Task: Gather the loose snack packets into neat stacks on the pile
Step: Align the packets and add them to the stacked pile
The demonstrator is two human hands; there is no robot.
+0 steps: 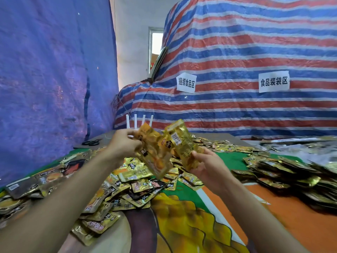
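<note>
Scissors [91, 142], striped tarp [237, 52], paper signs [186, 83].

Two bare forearms and two bare hands are all that shows of the person. The left forearm [73, 189] fills much of the lower left of the frame. It looks broad and soft-edged at the border, where the wide lens stretches it, and narrows towards the wrist. The left hand [125, 143], just left of centre, shows its back and knuckles and is slightly blurred. The right forearm [255, 207] takes up the lower right, uncovered along its whole visible length and slimmer near the wrist. The right hand [206, 165], right of centre, shows its thumb and the inner side of its fingers.
</note>
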